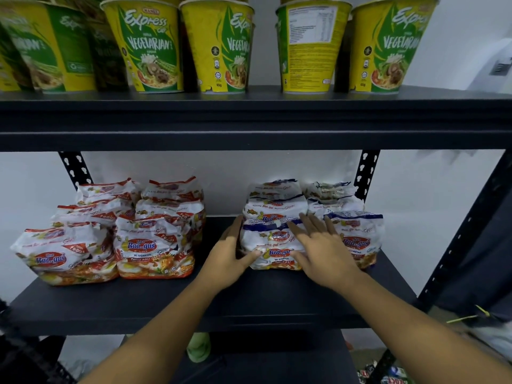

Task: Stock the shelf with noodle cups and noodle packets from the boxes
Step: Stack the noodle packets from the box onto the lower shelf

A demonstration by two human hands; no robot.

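Black shelf board (166, 300) lies under two bare forearms that reach up and forward from the bottom edge, angled in toward one blue-trimmed noodle packet (273, 245). The left grip (227, 256) stands on edge against that packet's left side, with its fingers straight and close together and its thumb stretched across the lower front. The right grip (321, 250) lies palm-down over the packet's right top, slightly blurred, with its fingers straight and spread and its thumb touching the front edge. Neither grip is curled round anything; the packet sits on the board between them.

Just right of the right grip lies a second blue packet (357, 239). Beyond both sets of fingertips, a blue-trimmed stack (277, 206) fills the back. Well left of the left grip sit red-trimmed packets (149, 245) in two rows. Above both grips, the upper shelf (249, 120) carries upright yellow-green noodle cups (149, 45).
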